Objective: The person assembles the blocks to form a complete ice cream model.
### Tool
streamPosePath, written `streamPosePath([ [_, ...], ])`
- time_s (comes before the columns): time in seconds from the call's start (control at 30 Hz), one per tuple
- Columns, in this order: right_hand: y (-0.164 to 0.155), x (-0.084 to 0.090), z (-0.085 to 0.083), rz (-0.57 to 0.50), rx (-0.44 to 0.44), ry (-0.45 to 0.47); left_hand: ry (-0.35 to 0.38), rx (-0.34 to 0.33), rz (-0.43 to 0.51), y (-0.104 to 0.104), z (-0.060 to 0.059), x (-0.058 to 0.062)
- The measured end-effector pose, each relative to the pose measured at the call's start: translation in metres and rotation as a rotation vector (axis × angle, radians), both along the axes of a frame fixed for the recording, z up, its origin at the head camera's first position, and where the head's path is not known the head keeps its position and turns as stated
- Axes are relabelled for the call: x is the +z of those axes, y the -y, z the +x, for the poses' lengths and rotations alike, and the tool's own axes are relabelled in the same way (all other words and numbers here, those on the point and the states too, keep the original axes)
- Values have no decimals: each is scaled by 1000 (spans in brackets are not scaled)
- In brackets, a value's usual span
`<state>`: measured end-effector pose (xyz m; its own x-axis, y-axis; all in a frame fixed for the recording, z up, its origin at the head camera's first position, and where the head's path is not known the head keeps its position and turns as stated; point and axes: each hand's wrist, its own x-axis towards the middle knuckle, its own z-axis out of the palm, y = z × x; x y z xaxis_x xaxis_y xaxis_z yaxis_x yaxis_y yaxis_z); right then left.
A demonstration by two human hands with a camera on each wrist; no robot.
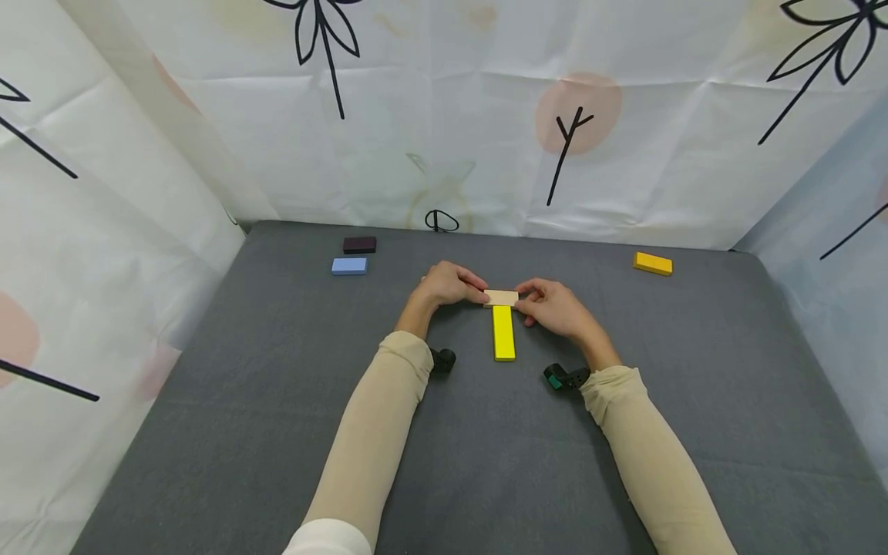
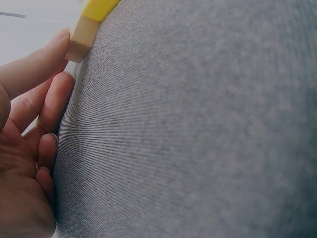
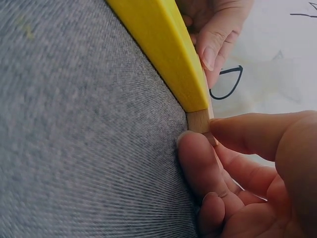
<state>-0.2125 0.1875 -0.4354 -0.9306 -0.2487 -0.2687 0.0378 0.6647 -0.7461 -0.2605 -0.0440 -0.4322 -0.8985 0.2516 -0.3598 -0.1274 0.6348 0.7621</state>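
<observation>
A pale wooden block (image 1: 501, 297) lies crosswise on the grey mat (image 1: 277, 401), touching the far end of a long yellow block (image 1: 503, 332) so the two form a T. My left hand (image 1: 451, 284) pinches the wooden block's left end, and my right hand (image 1: 551, 304) pinches its right end. The left wrist view has the wooden block (image 2: 80, 40) against a fingertip, with the yellow block (image 2: 99, 7) behind it. In the right wrist view, thumb and finger of my right hand (image 3: 218, 144) close on the wooden block (image 3: 198, 120) under the yellow block (image 3: 163, 49).
A dark purple block (image 1: 359, 244) and a light blue block (image 1: 349, 266) lie at the mat's far left. An orange-yellow block (image 1: 652, 263) lies at the far right. Printed fabric walls (image 1: 444, 116) enclose the mat on three sides.
</observation>
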Motion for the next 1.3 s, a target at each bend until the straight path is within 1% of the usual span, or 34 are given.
streamPosePath([
  [0.1, -1, -1, 0, -4, -3, -8, 20, 3, 27, 0, 1, 1],
  [0.27, -1, 0, 2, -18, -11, -21, 86, 21, 138, 2, 2, 3],
  [0.37, 0, 1, 5, -13, -6, -27, 94, 23, 165, 6, 2, 3],
  [0.43, 1, 3, 8, -4, 3, -33, 75, 26, 165, 9, 2, 2],
  [0.53, 3, 6, 14, 21, 28, -75, 25, 33, 166, 13, 2, 2],
  [0.63, 6, 9, 21, 51, 69, -134, -46, 21, 164, 17, 2, 2],
  [0.7, 8, 11, 26, 69, 97, -162, -92, 3, 140, 18, 3, 2],
  [0.83, 13, 13, 35, 95, 168, -182, -198, -24, 30, 17, 5, 2],
  [0.93, 17, 14, 39, 117, 222, -187, -270, -8, -94, 15, 8, 4],
  [0.97, 17, 13, 40, 129, 236, -191, -296, -3, -149, 15, 9, 6],
  [1.03, 19, 12, 43, 157, 249, -200, -356, -11, -294, 14, 12, 10],
  [1.13, 19, 11, 45, 201, 248, -210, -448, -50, -518, 14, 16, 15],
  [1.2, 19, 10, 47, 215, 243, -213, -497, -78, -624, 15, 18, 17],
  [1.3, 20, 10, 48, 225, 245, -217, -531, -90, -674, 19, 19, 18],
])
